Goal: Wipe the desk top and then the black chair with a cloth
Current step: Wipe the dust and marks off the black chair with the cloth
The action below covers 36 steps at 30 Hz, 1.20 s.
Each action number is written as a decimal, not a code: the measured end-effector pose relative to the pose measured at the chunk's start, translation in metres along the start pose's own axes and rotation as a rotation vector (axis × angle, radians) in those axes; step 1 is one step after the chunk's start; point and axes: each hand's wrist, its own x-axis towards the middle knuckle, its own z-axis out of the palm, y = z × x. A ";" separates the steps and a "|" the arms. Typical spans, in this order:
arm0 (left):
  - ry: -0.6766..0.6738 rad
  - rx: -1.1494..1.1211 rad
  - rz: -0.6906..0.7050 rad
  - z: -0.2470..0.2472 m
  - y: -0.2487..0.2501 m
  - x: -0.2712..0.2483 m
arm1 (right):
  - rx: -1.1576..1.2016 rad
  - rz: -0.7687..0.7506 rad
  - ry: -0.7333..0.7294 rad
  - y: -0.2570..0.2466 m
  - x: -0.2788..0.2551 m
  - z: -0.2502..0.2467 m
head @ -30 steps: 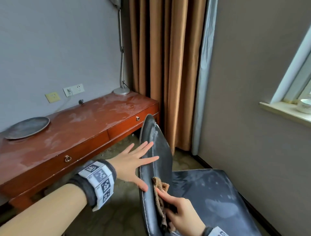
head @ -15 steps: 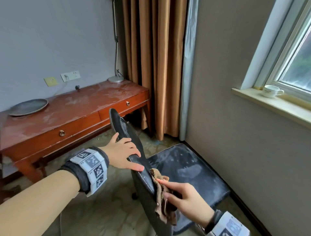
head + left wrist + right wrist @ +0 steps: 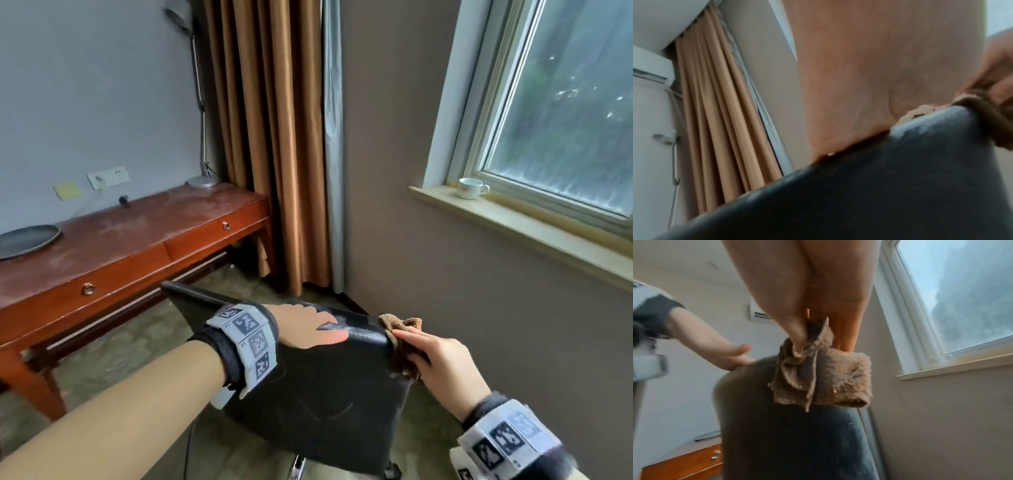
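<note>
Glossy leathery chair (image 3: 318, 404), fuzzy terry cloth (image 3: 840, 379), polished wooden desk (image 3: 113, 246)

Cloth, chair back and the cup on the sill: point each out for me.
cloth (image 3: 840, 378), right wrist view, on its fuzzy folded face.
chair back (image 3: 318, 404), head view, on its rear panel.
cup (image 3: 468, 188), head view, on its white side.

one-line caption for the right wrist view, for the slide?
Right hand pinches a brown cloth draped over the black chair back's top edge; left hand rests on that edge.
</note>
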 end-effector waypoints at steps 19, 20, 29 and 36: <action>0.453 -0.557 -0.043 0.061 -0.124 -0.049 | -0.020 0.156 0.475 0.053 0.043 -0.022; 0.454 -0.582 -0.052 0.063 -0.120 -0.048 | -0.018 0.023 0.505 0.035 0.038 -0.013; 0.498 -0.593 -0.155 0.075 -0.063 -0.035 | -0.001 -0.298 0.256 0.034 0.037 0.029; 0.740 -0.566 -0.278 0.086 0.023 -0.018 | 0.074 -0.370 0.299 0.102 0.062 0.008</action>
